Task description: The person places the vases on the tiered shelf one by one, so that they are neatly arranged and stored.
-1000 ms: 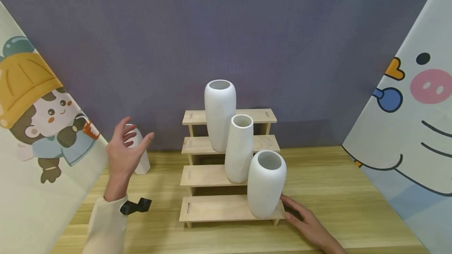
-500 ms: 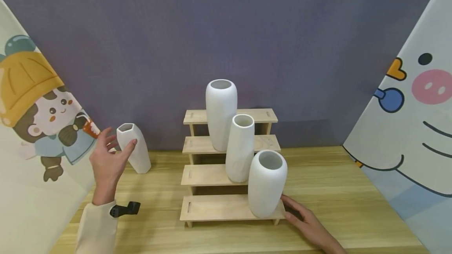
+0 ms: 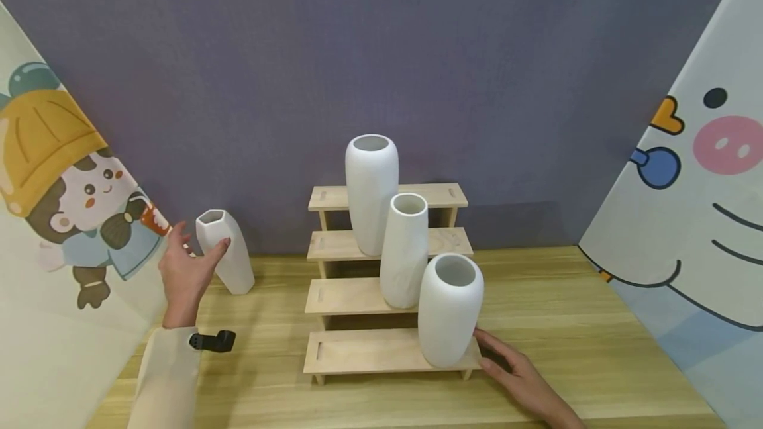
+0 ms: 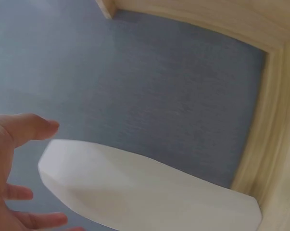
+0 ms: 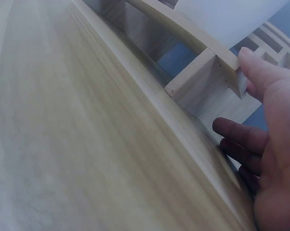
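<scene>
Beside a white faceted vase [image 3: 229,253] on the table, at the left, my left hand [image 3: 186,277] has its thumb spread from its bent fingers. In the left wrist view a gap shows between the thumb [image 4: 36,127] and the vase. My right hand [image 3: 524,382] touches the right end of the lowest step of a wooden stepped stand [image 3: 363,353] with thumb and forefinger. Its other fingers [image 5: 241,137] stay loose beneath. Three white vases stand on the stand: a rounded one [image 3: 450,313] lowest, a slim one [image 3: 404,253], and a tall one [image 3: 371,197] higher up.
A grey cloth backdrop [image 3: 507,85] closes off the rear of the wood-grain table [image 3: 554,296]. Printed cartoon panels slope along both sides, with a child figure on the left panel [image 3: 59,349] and a pig on the right panel [image 3: 656,237].
My left hand has moved left from in front of the faceted vase to its left side, uncovering it. My right hand and the vases on the stand have stayed put.
</scene>
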Demonstrator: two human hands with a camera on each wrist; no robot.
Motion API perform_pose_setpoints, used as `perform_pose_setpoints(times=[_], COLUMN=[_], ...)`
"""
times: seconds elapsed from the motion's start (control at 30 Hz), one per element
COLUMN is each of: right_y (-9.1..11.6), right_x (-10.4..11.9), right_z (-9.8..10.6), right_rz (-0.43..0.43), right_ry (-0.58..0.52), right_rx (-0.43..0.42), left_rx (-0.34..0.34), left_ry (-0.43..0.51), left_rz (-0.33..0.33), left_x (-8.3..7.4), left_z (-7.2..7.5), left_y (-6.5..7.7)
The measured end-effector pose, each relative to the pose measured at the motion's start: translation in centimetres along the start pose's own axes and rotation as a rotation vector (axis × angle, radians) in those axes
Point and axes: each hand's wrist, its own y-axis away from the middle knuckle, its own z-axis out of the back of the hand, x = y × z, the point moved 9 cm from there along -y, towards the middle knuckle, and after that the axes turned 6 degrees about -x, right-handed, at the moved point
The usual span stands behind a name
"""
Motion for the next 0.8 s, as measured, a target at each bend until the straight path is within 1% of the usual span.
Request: perform_pose_setpoints(times=[0.2,0.33,0.53,0.7,0.8], right_y=[0.0,0.0,0.0,-0.1,-0.1], right_x=[-0.1,-0.1,-0.2,-0.3,-0.3], right_z=[0.0,0.0,-0.1,-0.1,-0.1], right_rz=[-0.008,-0.005,-0.020,-0.041,-0.044], right_ry=[-0.002,0.002,0.001,-0.007,-0.007], right_rx=[0.007,0.013,0.016,0.020,0.021], left_rx=[-0.002,0.003,0.032,0.069,0.077], left_ry=[0.070,0.082,0.070,0.049,0.043], left_rz=[-0.031,-0.048,-0.063,-0.059,-0.058], left_x=[0.4,0.5,0.6,0.8,1.0], left_z=[-1.0,-1.5,-2.4,-3.3,-3.6], left_y=[-1.2,-2.0,-2.8,-2.9,-3.0])
